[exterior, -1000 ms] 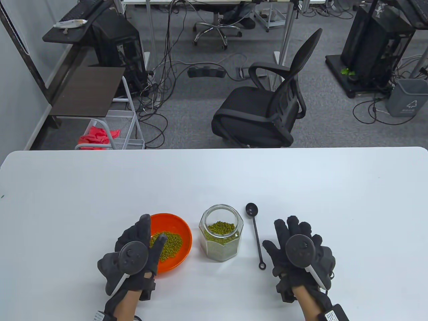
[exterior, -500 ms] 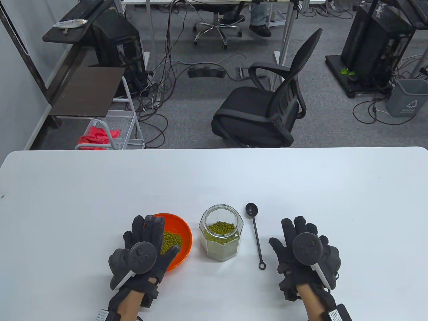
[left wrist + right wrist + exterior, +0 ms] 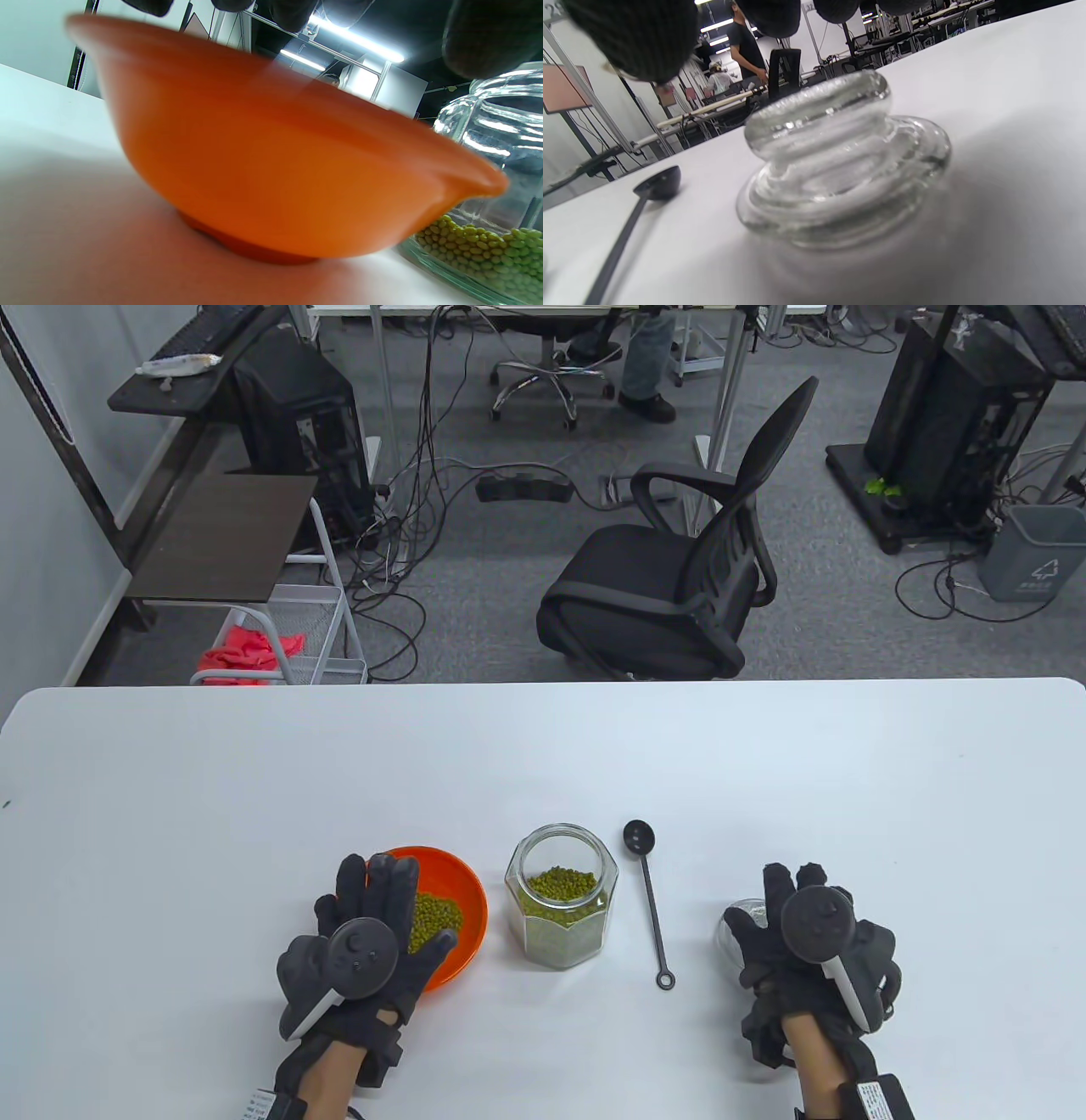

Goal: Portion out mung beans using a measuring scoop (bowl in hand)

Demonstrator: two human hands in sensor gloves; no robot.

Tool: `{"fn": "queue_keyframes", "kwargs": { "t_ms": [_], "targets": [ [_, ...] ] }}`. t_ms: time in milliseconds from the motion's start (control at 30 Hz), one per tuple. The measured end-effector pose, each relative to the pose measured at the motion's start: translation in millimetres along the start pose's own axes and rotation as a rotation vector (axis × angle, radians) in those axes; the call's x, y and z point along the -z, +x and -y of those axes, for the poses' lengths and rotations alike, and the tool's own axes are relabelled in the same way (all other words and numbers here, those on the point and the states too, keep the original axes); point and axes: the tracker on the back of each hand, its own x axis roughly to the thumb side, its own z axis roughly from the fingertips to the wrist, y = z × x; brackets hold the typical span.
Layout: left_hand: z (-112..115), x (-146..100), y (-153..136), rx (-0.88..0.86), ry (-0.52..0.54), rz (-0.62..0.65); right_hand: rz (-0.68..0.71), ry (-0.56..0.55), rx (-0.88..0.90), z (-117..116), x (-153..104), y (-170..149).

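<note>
Hovering left hand (image 3: 369, 950) over orange bowl (image 3: 462, 891) of mung beans (image 3: 437, 914), fingers spread, nothing gripped. Right hand (image 3: 806, 937) open above glass lid (image 3: 840, 165). Scoop (image 3: 649, 903) lies beside jar (image 3: 560, 908). I risk tipping bowl, spilling beans.

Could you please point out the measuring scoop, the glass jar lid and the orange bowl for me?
measuring scoop (image 3: 651, 903): table view, mid-handle.
glass jar lid (image 3: 818, 110): right wrist view, knob.
orange bowl (image 3: 271, 169): left wrist view, outer wall.
</note>
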Motion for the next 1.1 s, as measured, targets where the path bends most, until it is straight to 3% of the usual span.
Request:
{"fn": "queue_keyframes", "kwargs": {
  "t_ms": [300, 1100],
  "targets": [
    [-1, 0, 0, 0.003, -0.002, -0.004, -0.042, 0.166, -0.112, -21, 7, -3],
    [-1, 0, -3, 0.000, -0.006, -0.020, -0.031, 0.128, -0.144, -22, 11, -1]
  ]
}}
